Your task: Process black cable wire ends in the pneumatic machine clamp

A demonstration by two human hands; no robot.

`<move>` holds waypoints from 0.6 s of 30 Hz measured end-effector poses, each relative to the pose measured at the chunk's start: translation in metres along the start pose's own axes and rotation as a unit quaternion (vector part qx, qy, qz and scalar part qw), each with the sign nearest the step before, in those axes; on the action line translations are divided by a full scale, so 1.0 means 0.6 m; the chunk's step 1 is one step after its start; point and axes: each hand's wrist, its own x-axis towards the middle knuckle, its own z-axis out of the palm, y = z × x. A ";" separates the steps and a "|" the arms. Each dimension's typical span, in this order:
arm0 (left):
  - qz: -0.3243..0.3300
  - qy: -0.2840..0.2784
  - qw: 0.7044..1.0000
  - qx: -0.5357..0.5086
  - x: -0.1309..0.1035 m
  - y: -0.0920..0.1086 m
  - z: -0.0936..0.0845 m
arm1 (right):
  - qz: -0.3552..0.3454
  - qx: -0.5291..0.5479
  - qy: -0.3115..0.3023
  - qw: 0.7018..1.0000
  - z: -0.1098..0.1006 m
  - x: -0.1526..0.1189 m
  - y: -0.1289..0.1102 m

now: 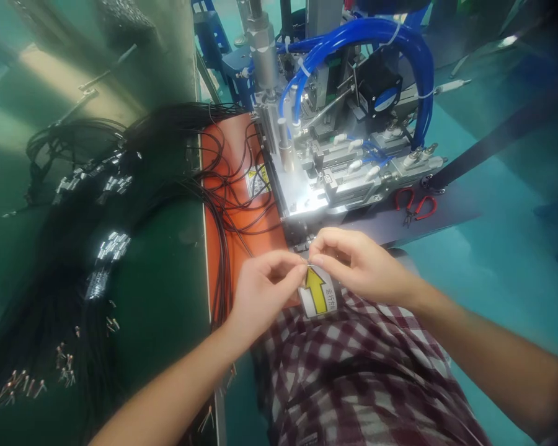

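My left hand (267,288) and my right hand (353,260) are close together in front of the machine (325,167). Thumb and index finger are pinched on each hand, and the fingertips nearly meet. Whatever lies between them is too small to make out. Just below the fingertips is a white label (317,294) with a yellow arrow and printed characters. Black cables (221,260) run over the orange surface (242,248) to the left of my left hand.
Large bundles of black cable (158,148) with shiny metal ends (114,246) spread over the dark green surface at left. Red-handled pliers (416,207) rest right of the machine. Blue hoses (353,34) arch above it. A dark bar (483,142) slants at right.
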 end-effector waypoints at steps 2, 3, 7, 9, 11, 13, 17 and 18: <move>-0.002 0.014 1.000 -0.012 -0.001 0.000 0.000 | 0.014 0.031 0.029 0.999 0.006 -0.001 0.002; -0.004 0.021 1.000 -0.020 -0.001 -0.001 0.000 | 0.028 0.049 0.043 0.997 0.009 -0.002 0.003; -0.025 0.032 0.998 -0.048 0.001 0.000 0.001 | 0.082 0.092 0.078 0.989 0.024 -0.011 0.008; -0.035 0.031 0.997 -0.058 0.002 0.001 0.001 | 0.095 0.105 0.090 0.986 0.032 -0.013 0.009; -0.041 0.028 0.996 -0.068 0.003 0.003 0.001 | 0.106 0.122 0.102 0.982 0.040 -0.013 0.008; -0.041 0.026 0.996 -0.076 0.003 0.005 0.001 | 0.116 0.140 0.111 0.977 0.045 -0.010 0.007; -0.023 0.027 0.998 -0.060 0.003 0.007 0.000 | 0.108 0.117 0.102 0.982 0.049 -0.007 0.003; -0.017 0.027 0.998 -0.054 0.003 0.007 -0.001 | 0.096 0.092 0.103 0.986 0.050 -0.008 0.003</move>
